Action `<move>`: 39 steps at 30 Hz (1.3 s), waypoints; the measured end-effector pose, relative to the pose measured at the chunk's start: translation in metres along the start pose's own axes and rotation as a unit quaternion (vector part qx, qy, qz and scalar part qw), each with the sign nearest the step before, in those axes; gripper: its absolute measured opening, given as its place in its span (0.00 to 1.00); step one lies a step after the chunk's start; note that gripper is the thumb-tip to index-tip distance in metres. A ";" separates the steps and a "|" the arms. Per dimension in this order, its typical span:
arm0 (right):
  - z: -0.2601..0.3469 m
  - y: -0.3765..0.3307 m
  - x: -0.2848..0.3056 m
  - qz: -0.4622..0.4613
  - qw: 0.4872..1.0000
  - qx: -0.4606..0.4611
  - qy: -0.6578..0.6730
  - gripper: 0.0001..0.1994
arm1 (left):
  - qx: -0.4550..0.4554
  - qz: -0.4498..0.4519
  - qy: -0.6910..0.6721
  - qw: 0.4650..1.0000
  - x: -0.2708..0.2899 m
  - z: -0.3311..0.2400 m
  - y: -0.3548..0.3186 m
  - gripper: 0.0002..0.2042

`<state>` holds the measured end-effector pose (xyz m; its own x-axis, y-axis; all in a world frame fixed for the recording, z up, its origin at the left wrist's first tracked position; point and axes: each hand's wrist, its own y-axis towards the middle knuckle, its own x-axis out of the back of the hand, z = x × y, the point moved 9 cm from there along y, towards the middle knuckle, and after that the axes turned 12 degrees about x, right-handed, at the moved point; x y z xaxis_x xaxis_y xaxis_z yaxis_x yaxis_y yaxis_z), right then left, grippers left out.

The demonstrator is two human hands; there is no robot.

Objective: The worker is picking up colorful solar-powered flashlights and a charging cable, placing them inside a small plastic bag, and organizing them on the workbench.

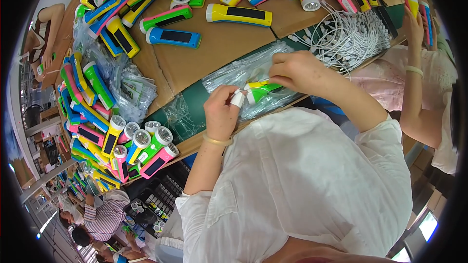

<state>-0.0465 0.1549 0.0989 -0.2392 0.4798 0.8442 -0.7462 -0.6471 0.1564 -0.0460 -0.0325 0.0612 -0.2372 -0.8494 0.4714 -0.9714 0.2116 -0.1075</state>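
Note:
A green and yellow flashlight [261, 91] with a white head lies over clear plastic bags near the table's front edge. My left hand [222, 109] is closed at its white head end; a white wrap covers a fingertip there. At the other end of the flashlight, my right hand [298, 70] is pinched, its fingertips pressed together. What sits between those fingertips is too small to make out. The clear plastic bags [229, 74] lie flat in a stack beneath and behind both hands.
White cables [356, 34] are heaped to the right. Many coloured flashlights [239, 14] pile along the back and left [100, 131], beside more plastic bags [134, 90]. A co-worker's arm [414, 63] is close on the right; other people sit at the far left. A black crate [156, 199] stands lower left.

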 end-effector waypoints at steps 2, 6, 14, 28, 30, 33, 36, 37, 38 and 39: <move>-0.002 0.012 -0.014 -0.001 0.999 0.014 0.047 0.07 | -0.026 -0.019 -0.008 0.999 -0.001 -0.006 -0.002 0.08; -0.007 0.031 -0.025 0.018 0.965 -0.033 0.260 0.09 | -0.002 -0.044 -0.079 0.996 0.002 0.001 -0.007 0.07; 0.015 0.034 -0.023 -0.050 0.985 0.099 0.131 0.08 | 0.012 -0.023 -0.155 0.988 0.000 0.006 -0.006 0.05; -0.052 -0.036 0.005 -0.018 1.000 0.011 0.017 0.09 | 0.172 -0.020 -0.303 0.937 0.008 0.054 0.019 0.04; -0.064 -0.044 0.027 -0.108 0.993 -0.037 0.023 0.08 | 0.156 -0.034 -0.253 0.954 0.002 0.062 0.027 0.07; -0.106 -0.045 0.081 -0.189 0.962 -0.192 0.030 0.09 | 0.002 -0.001 0.055 0.998 -0.017 0.020 0.029 0.12; -0.164 -0.043 0.163 -0.309 0.907 -0.263 -0.114 0.16 | -0.085 -0.027 0.157 0.984 -0.036 0.005 0.032 0.13; -0.179 -0.053 0.213 -0.336 0.879 -0.336 -0.046 0.13 | -0.113 -0.010 0.202 0.973 -0.047 -0.005 0.036 0.12; -0.249 -0.097 0.268 -0.454 0.847 -0.264 -0.082 0.14 | -0.131 -0.011 0.195 0.972 -0.055 -0.013 0.038 0.10; -0.285 -0.096 0.271 -0.416 0.816 -0.241 0.321 0.16 | -0.126 -0.014 0.198 0.972 -0.055 -0.008 0.037 0.10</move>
<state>-0.2170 0.5159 0.1665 0.3134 0.9461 0.0823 -0.9371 0.2940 0.1884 -0.0688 0.0253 0.0382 -0.1403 -0.6152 0.7758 -0.9327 0.3451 0.1050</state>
